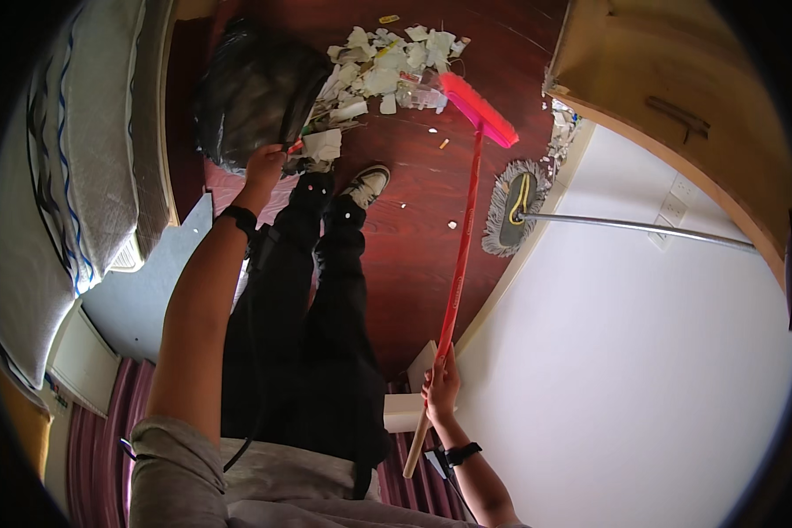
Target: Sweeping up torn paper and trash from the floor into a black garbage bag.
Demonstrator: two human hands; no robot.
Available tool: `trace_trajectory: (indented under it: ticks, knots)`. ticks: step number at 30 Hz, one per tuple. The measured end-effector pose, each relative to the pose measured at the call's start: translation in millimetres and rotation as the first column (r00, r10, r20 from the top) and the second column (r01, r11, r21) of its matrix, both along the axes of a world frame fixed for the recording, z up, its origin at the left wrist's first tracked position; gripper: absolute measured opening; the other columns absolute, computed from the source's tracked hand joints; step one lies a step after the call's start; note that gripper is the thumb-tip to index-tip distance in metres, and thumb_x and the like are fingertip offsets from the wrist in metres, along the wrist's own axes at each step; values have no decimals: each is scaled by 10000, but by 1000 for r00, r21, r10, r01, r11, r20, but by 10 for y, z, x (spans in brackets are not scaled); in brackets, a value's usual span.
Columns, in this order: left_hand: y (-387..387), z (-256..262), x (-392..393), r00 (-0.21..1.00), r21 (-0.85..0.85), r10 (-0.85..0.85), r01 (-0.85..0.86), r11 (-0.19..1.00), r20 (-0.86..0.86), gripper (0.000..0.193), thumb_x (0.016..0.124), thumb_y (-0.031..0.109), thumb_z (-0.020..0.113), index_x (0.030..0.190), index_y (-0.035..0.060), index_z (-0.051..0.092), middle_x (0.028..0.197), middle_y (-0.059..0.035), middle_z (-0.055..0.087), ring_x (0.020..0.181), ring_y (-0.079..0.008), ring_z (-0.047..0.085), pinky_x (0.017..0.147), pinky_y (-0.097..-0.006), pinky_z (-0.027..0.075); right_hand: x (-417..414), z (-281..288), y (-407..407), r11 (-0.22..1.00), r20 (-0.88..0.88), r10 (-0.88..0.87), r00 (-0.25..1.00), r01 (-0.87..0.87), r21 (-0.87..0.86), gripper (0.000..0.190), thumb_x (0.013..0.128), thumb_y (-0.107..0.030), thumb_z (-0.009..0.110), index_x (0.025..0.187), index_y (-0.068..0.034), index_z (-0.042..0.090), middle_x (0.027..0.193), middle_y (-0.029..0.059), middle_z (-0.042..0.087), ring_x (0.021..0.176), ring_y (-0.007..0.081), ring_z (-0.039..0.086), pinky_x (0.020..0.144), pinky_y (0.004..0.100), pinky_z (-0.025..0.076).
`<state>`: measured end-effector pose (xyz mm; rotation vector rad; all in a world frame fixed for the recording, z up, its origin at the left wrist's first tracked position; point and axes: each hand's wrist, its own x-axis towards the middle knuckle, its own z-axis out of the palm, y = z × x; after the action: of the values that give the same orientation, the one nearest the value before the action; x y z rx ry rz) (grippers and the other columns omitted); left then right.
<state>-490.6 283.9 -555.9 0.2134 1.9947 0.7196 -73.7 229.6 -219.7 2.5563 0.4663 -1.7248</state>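
My right hand (441, 389) is wrapped around the lower part of a red broom handle (463, 257), above its bare wooden end. At the far end, the pink-red broom head (478, 109) is by the right edge of a litter pile (389, 66) of torn paper and plastic scraps. My left hand (264, 170) grips the edge of a black plastic garbage bag (257, 92), which bulges out on the floor left of the pile. A small red item (295, 146) shows at its fingers; what it is I cannot tell. Paper scraps (321, 144) lie by the bag's mouth.
A grey-fringed dust mop (515, 208) with a metal pole lies against the white wall (620, 317). Debris (561, 135) lines the skirting beside a wooden furniture piece (660, 99). Mattresses (99, 132) stand left. My shoe (369, 185) is on the red wood floor (409, 284), near stray bits.
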Motion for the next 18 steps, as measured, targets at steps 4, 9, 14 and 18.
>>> trace_trajectory:
  ticks: [4, 9, 14, 18]
  knots:
    - [-185, -62, -78, 997, 90, 82, -81, 993, -5, 363, 813, 169, 649, 1120, -22, 622, 987, -104, 675, 851, -177, 631, 757, -290, 480, 84, -102, -124, 978, 13, 210, 978, -210, 1, 530, 1006, -253, 446, 1492, -207, 240, 612, -58, 379, 481, 6, 374, 396, 167, 326]
    - [-152, 28, 79, 912, -37, 328, -330, 943, 244, 289, 854, 167, 638, 1094, 5, 633, 859, -40, 624, 697, -123, 570, 639, -257, 465, 217, 417, -546, 566, 18, 816, 578, -805, 177, 576, 972, -132, 440, 1492, -124, 193, 820, 190, 634, 640, 287, 641, 527, 335, 450]
    - [-155, -33, 81, 810, 12, 414, -460, 888, 416, 215, 880, 160, 613, 1059, 48, 648, 761, 13, 551, 599, -84, 502, 540, -225, 414, 338, 688, -504, 615, -118, 788, 604, -780, 114, 518, 980, -228, 460, 1464, -150, 294, 806, 265, 639, 698, 359, 667, 576, 384, 473]
    - [-125, 57, 208, 873, -54, 346, -349, 935, 344, 301, 874, 231, 643, 1141, 98, 603, 890, 13, 588, 743, -113, 547, 656, -256, 471, 468, 894, -379, 634, -117, 762, 636, -771, -64, 492, 964, -169, 480, 1428, -83, 342, 1018, 284, 627, 914, 417, 633, 695, 378, 522]
